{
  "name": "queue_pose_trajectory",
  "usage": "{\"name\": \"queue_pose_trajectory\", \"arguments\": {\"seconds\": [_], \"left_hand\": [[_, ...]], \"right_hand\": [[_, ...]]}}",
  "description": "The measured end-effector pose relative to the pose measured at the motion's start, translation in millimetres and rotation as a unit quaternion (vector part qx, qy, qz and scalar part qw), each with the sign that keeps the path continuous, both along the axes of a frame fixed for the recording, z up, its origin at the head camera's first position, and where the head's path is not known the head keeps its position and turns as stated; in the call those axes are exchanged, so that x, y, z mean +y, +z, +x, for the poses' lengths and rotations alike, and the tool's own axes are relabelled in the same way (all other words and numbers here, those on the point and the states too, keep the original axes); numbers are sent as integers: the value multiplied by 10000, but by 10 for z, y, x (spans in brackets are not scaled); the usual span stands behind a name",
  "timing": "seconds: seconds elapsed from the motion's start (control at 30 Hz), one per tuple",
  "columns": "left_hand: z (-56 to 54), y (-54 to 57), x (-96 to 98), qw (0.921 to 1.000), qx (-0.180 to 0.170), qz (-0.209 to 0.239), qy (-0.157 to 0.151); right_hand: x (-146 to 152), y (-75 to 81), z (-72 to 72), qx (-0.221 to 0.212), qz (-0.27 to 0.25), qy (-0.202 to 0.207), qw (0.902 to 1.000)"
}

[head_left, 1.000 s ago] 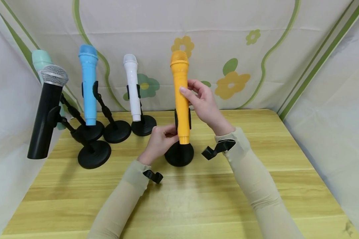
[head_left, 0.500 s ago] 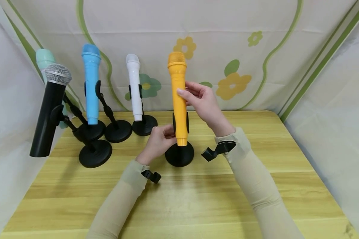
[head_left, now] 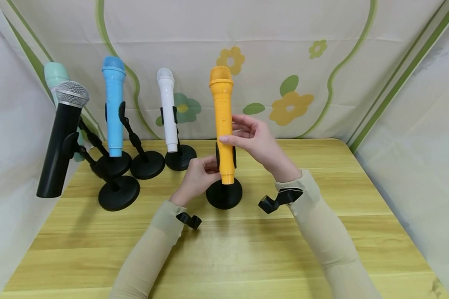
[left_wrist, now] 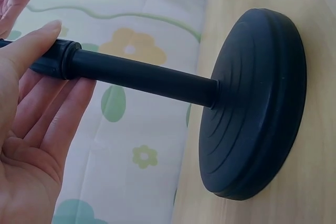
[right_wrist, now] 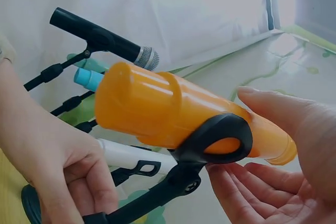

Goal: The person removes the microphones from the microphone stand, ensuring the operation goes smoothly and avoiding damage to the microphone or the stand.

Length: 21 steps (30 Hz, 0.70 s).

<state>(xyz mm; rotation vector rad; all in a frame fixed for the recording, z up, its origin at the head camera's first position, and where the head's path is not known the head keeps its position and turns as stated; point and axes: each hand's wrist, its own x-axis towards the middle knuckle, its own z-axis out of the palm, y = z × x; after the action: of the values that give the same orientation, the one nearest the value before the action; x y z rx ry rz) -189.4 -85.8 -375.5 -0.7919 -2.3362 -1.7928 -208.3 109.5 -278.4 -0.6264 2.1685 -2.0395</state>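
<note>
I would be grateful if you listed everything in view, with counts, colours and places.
Mint microphone: one, pale green, far left, partly hidden
Black microphone: one, black with silver head, left
Blue microphone: one, light blue, left of the white
White microphone: one, white, between blue and orange
Orange microphone: one, orange, centre
Stands: five, black, one per microphone
Table: one, light wood, beneath
Cloth: count unclear, white, patterned, behind
Wrist devices: two, black, one per wrist
Sleeves: two, beige, both arms
Left hand: one, bare, holding the orange microphone's stand
Right hand: one, bare, at the orange microphone
</note>
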Motion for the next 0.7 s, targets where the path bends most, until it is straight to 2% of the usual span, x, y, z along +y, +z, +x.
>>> {"name": "queue_pose_trajectory", "arguments": {"seconds": [0.4,0.7], "left_hand": [[-7,6,-9,9998,-200,12,-10],[-9,3,-15,9999,-106,58,-38]], "right_hand": [[0,-131,120,118,-40,-81,9999],[-25,-175,136,240,-202,-316,9990]]}}
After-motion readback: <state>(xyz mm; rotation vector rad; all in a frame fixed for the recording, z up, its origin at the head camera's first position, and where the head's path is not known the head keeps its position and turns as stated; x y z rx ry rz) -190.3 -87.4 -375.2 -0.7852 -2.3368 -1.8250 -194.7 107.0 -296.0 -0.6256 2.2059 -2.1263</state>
